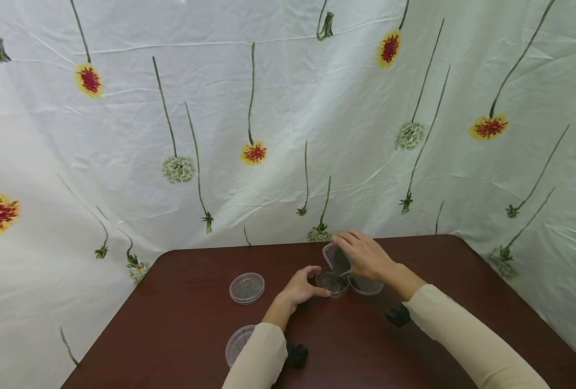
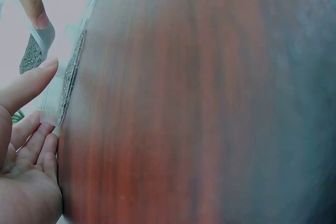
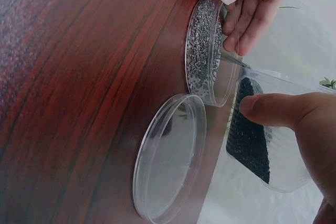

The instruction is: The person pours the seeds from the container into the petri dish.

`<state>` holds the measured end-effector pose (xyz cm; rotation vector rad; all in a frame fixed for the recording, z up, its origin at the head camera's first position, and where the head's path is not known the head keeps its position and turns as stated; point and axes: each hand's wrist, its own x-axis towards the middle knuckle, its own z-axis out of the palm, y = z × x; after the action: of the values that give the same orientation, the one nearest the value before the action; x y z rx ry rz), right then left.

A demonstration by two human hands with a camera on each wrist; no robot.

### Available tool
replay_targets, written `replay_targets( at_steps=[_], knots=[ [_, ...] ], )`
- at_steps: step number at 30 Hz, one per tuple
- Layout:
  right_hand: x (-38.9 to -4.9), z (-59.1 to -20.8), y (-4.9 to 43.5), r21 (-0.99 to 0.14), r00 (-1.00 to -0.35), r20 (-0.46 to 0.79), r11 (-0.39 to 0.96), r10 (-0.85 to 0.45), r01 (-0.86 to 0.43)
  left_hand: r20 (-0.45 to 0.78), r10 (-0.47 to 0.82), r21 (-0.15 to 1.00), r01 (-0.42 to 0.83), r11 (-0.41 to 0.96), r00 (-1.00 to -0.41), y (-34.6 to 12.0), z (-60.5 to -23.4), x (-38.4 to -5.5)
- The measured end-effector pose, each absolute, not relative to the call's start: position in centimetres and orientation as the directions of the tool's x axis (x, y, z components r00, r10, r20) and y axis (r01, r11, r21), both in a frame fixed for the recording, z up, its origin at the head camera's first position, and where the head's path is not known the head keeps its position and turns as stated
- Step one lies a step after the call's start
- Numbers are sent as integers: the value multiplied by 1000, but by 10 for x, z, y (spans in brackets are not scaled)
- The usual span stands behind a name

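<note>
My left hand (image 1: 301, 286) holds a clear round petri dish (image 3: 227, 87) at its rim, the thumb on the near side and the fingers round the far side. Grey, speckled granules (image 3: 199, 45) cover the dish's bottom. With my right hand (image 1: 366, 256) I grip a clear plastic tub (image 3: 294, 179), thumb pressed on its wall. Fine black granules (image 3: 248, 135) lie against the tub's lower side. The tub is tilted, its lip close over the petri dish, and a thin dark trickle shows at that lip in the right wrist view.
Another clear round dish (image 3: 137, 182) stands right of the filled one, close to it. To the left lies a covered petri dish (image 1: 247, 287) with greyish contents. A further clear dish (image 1: 236, 344) is partly hidden by my left sleeve. Flowered cloth (image 1: 288, 108) hangs behind the brown table (image 1: 191, 324).
</note>
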<state>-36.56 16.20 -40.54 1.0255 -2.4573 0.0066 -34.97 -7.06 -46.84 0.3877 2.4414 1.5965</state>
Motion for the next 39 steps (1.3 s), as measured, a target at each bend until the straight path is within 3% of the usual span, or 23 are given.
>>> replay_targets(
  at_steps=[10, 22, 39],
  knots=[
    [-371, -412, 163, 51, -676, 424, 762, -602, -646, -27, 338, 918, 111, 382, -941, -71, -468, -356],
    [-380, -412, 159, -320, -824, 399, 781, -402, -536, -6, 366, 916, 142, 376, -931, -79, -472, -374],
    [-383, -407, 160, -617, -897, 319, 651, -306, -441, -22, 371, 912, 133, 387, -928, -79, -468, -376]
  ],
)
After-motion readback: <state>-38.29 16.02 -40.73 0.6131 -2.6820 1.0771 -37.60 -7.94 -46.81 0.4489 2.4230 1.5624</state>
